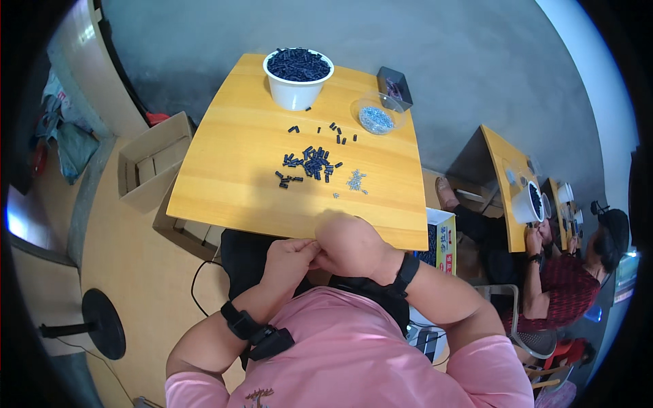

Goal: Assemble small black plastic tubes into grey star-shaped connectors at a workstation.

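Note:
My left hand [289,260] and my right hand [348,243] meet just below the near edge of the wooden table [231,183], fingertips pressed together around something too small to make out. Both wrists wear black straps. On the table ahead lies a loose pile of small black plastic pieces [311,164], with a little cluster of tiny metal parts [356,181] to its right. Farther back stand a white bowl [296,92] heaped with black pieces and a clear dish [376,119] of small silvery parts.
A dark small box [395,86] sits at the table's far right corner. An open cardboard box [151,162] stands on the floor to the left. At the right another person [568,285] works at a second wooden table [507,170] with a white bowl.

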Demonstrator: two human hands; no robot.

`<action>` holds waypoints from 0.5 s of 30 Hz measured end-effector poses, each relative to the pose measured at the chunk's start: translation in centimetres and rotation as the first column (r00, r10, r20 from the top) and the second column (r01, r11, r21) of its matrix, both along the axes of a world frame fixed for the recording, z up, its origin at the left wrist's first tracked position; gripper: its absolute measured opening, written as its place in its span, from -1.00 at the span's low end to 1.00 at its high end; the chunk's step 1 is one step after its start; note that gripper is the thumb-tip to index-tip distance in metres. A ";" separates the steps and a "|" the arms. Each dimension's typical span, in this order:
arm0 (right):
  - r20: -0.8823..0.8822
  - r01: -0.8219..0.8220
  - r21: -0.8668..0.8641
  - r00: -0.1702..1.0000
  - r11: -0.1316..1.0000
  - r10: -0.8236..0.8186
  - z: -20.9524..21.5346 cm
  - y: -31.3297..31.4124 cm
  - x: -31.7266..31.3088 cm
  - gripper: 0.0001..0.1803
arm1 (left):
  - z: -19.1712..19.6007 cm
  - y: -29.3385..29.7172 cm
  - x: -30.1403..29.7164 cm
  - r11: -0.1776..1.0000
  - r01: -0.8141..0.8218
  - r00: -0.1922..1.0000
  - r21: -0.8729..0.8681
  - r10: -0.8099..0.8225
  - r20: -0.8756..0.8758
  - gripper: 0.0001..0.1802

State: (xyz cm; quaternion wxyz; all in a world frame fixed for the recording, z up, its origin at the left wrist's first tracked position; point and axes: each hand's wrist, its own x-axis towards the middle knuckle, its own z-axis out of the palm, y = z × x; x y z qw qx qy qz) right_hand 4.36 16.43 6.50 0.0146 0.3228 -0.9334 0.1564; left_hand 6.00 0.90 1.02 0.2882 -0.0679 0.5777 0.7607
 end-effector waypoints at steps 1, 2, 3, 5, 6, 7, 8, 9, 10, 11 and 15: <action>0.001 0.015 -0.002 1.000 1.000 -0.015 0.2 0.1 0.1 -0.68 | 0.3 0.1 0.2 1.000 0.015 1.000 -0.002 -0.015 0.001 -0.76; -0.011 -0.014 0.027 1.000 1.000 0.014 0.5 0.1 0.1 -0.67 | 0.5 0.1 0.4 0.998 0.013 0.999 -0.054 -0.016 -0.047 -0.76; -0.019 -0.041 0.057 0.999 0.998 0.042 0.7 0.2 0.2 -0.65 | 0.7 0.2 0.7 0.994 0.011 0.995 -0.105 -0.021 -0.094 -0.76; -0.042 -0.078 0.062 0.996 0.995 0.080 1.2 0.5 0.0 -0.68 | 1.8 0.2 0.9 0.993 0.018 0.990 -0.115 -0.034 -0.138 -0.77; -0.068 -0.132 0.072 0.988 0.989 0.137 1.4 0.6 0.0 -0.70 | 2.3 0.3 1.0 0.993 0.007 0.982 -0.120 -0.029 -0.186 -0.78; -0.064 -0.107 0.070 0.992 0.992 0.111 1.6 0.6 0.0 -0.70 | 2.8 0.4 1.0 0.992 0.033 0.982 -0.121 -0.055 -0.182 -0.78; -0.028 -0.109 0.112 0.993 0.988 0.113 1.7 0.5 -0.1 -0.70 | 3.2 0.4 1.0 0.994 0.023 0.983 -0.106 -0.042 -0.178 -0.78; 0.008 -0.113 0.153 0.994 0.982 0.113 1.8 0.4 0.0 -0.71 | 3.6 0.4 1.0 0.996 0.012 0.984 -0.091 -0.028 -0.173 -0.78; 0.015 -0.089 0.153 0.996 0.984 0.088 1.9 0.3 0.1 -0.71 | 3.7 0.2 1.1 0.995 0.039 0.985 -0.091 -0.054 -0.167 -0.78; 0.032 -0.128 0.199 0.992 0.972 0.124 2.0 0.2 0.2 -0.70 | 3.7 0.0 1.3 0.991 0.039 0.978 -0.125 -0.063 -0.198 -0.79; 0.078 -0.170 0.267 0.985 0.949 0.155 2.2 -0.4 0.5 -0.69 | 4.1 -0.4 1.4 0.987 0.049 0.968 -0.154 -0.085 -0.236 -0.80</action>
